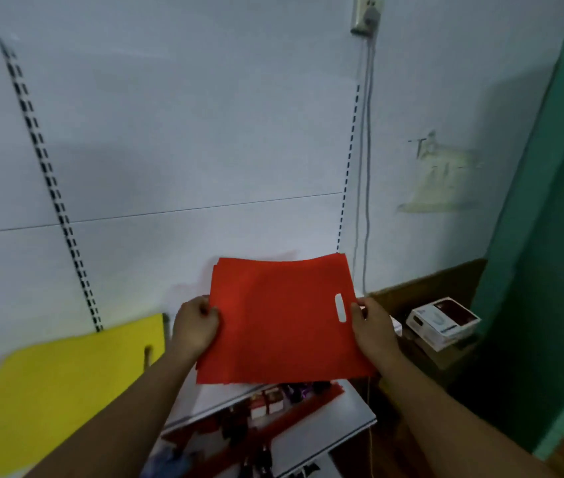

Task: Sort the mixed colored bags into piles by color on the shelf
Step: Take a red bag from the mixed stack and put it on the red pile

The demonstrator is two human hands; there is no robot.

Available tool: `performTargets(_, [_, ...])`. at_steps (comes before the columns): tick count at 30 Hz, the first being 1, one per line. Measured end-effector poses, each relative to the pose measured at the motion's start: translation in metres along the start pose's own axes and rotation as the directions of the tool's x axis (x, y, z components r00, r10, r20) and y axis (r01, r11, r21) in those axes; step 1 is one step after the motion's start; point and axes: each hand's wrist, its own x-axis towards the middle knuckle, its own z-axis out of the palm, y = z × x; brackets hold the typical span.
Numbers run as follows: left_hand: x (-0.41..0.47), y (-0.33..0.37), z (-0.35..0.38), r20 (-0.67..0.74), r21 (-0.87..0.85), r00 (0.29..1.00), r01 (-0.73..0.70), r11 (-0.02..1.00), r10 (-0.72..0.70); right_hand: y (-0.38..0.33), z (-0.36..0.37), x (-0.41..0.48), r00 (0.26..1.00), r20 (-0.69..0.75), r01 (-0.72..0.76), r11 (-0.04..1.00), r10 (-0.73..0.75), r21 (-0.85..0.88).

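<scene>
A small stack of flat red bags (280, 319) with a white slot handle near its right edge is held level above the white shelf (211, 398), close to the wall. My left hand (196, 327) grips the stack's left edge, thumb on top. My right hand (375, 327) grips the right edge beside the slot. A pile of yellow bags (56, 391) lies on the shelf at the left, apart from the red stack.
A white wall with black slotted shelf rails (49, 188) stands behind. A white and red small box (442, 322) sits on a cardboard carton at the right. A green door (549, 208) fills the right side. Lower shelves (308, 439) hold red and dark goods.
</scene>
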Motion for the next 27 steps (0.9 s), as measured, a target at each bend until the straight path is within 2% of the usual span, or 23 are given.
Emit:
performTargets(5, [0.023,-0.042,0.003,-0.068,0.001,0.997,0.038,0.999,-0.038,0.01,0.059,0.052,0.99,0.139,0.041,0.997,-0.032,-0.061])
performTargets(10, [0.044,-0.076,0.025,-0.111,0.056,0.991,0.086,0.995,-0.08,0.03,0.086,0.098,0.979,0.193,0.093,0.985,-0.064,-0.142])
performTargets(15, [0.035,-0.078,0.044,-0.072,0.018,0.986,0.151,0.988,-0.149,0.053,0.095,0.13,0.954,0.28,0.16,0.969,-0.103,-0.187])
performTargets(18, [0.033,-0.086,0.053,-0.062,0.057,0.984,0.173,0.983,-0.17,0.066,0.099,0.146,0.94,0.326,0.157,0.975,-0.098,-0.16])
performTargets(22, [0.028,-0.095,0.056,-0.1,0.108,0.974,0.214,0.971,-0.203,0.079,0.108,0.156,0.935,0.347,0.097,0.995,-0.078,-0.036])
performTargets(25, [0.031,-0.098,0.056,-0.034,0.181,0.982,0.187,0.966,-0.184,0.084,0.113,0.16,0.929,0.368,0.041,0.999,-0.033,-0.016])
performTargets(27, [0.035,-0.104,0.058,0.003,0.215,0.986,0.162,0.963,-0.167,0.085,0.115,0.162,0.909,0.414,0.079,0.996,-0.059,-0.033])
